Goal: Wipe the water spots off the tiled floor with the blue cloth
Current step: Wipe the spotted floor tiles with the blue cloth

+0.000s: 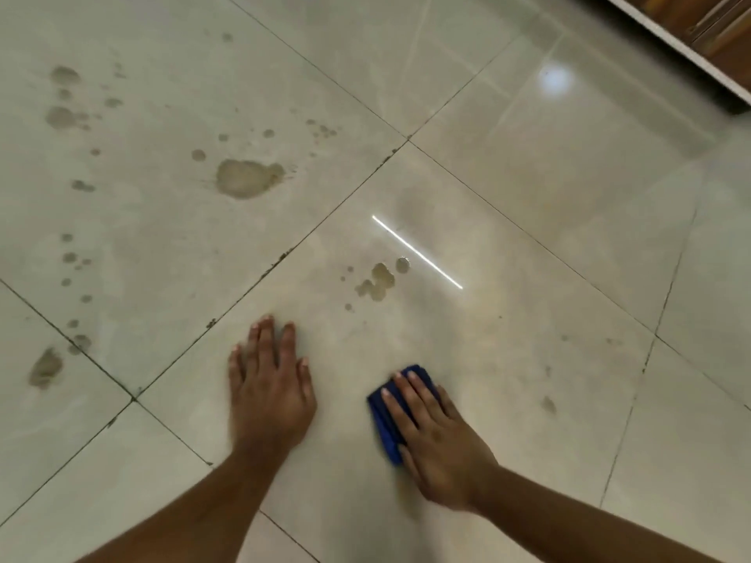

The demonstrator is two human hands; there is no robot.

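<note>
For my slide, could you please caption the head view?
Right hand presses blue cloth on tiled floor; left hand rests flat; water spots remain ahead.

Nothing stood on the tiled floor (508,359) ahead of the right hand (437,444) and its blue cloth (384,420). The left hand (270,394) lay flat beside it, blocking a leftward sweep. A wooden cabinet base (699,38) bounded the far right corner.
</note>
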